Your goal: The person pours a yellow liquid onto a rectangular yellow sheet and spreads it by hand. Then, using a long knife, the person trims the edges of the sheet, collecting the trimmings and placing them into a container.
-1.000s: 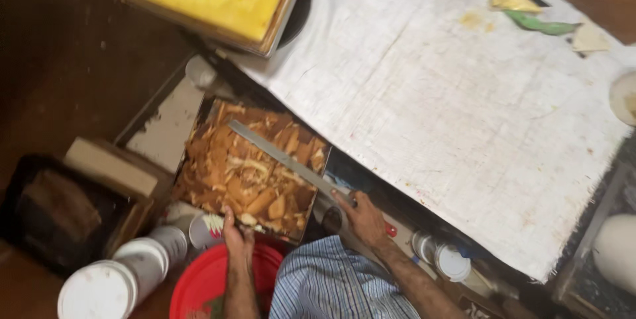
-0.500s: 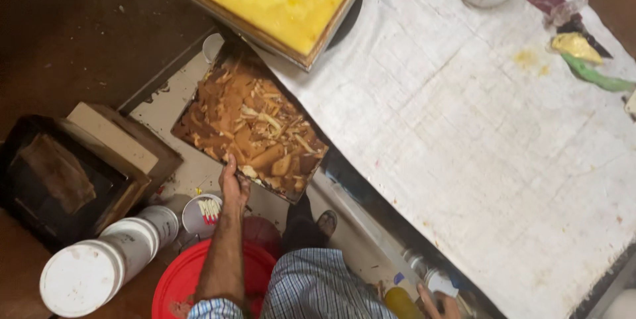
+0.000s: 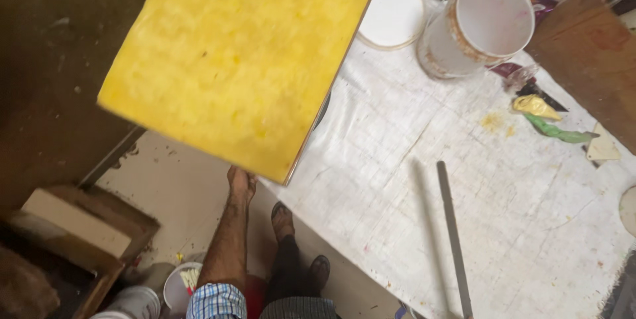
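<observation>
Right now my left hand (image 3: 241,183) grips the near edge of the yellow slab (image 3: 238,54), fingers curled under it (tips hidden), held tilted above the white table (image 3: 397,180). A long metal blade (image 3: 452,233) lies nearby. My right hand is out of frame.

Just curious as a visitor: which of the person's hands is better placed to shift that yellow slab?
Probably the left. The left hand already reaches up to the near edge of the yellow slab, its fingers hidden beneath it. The right hand is out of view, so its position cannot be judged.
</observation>
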